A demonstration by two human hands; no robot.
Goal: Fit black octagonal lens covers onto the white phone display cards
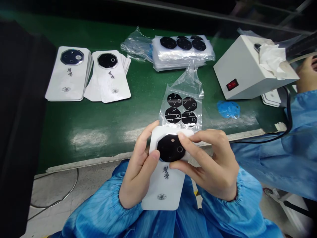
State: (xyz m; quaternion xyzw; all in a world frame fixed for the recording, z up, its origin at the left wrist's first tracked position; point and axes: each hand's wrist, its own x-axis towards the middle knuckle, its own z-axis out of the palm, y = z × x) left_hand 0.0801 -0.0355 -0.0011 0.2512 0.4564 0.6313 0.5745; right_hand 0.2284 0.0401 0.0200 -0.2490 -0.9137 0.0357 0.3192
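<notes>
My left hand (138,165) grips a white phone back cover (164,186) by its left edge, thumb resting beside the camera area. A black octagonal lens piece (170,148) sits on the cover's top, and my right hand (210,162) pinches it with thumb and forefinger. Just beyond, on the green mat (99,122), lies a clear plastic bag (182,109) with several black octagonal lens pieces.
Two stacks of white covers lie at the left: one (68,74) with fitted lens, one fanned (111,77). A wrapped pile of lens sheets (182,53) is at the back. A white box with a red switch (247,67) stands right, beside blue film (228,109) and another person's blue sleeve (297,148).
</notes>
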